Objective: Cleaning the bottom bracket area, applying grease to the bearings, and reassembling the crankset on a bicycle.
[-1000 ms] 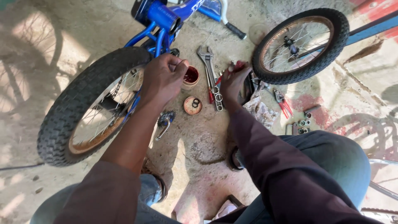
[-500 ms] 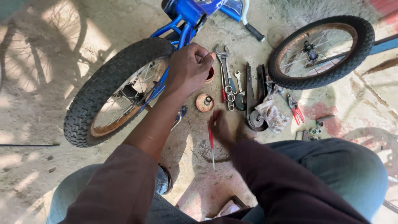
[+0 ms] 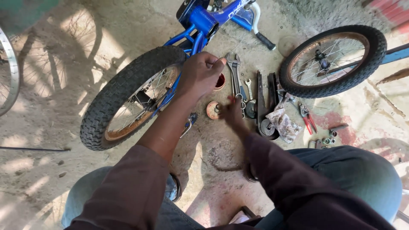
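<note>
Left hand point(image 3: 200, 74) is pinching something small, not identifiable, at the blue bicycle's front wheel point(image 3: 130, 100). Right hand point(image 3: 232, 113), blurred, grip unclear, is hovering over the wrenches point(image 3: 236, 79). Risk: small part dropping into dirt.

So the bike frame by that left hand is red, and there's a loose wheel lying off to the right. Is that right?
Not quite: the head view shows the bike frame beside the left hand is blue, not red. The loose wheel does lie off to the right.
</note>
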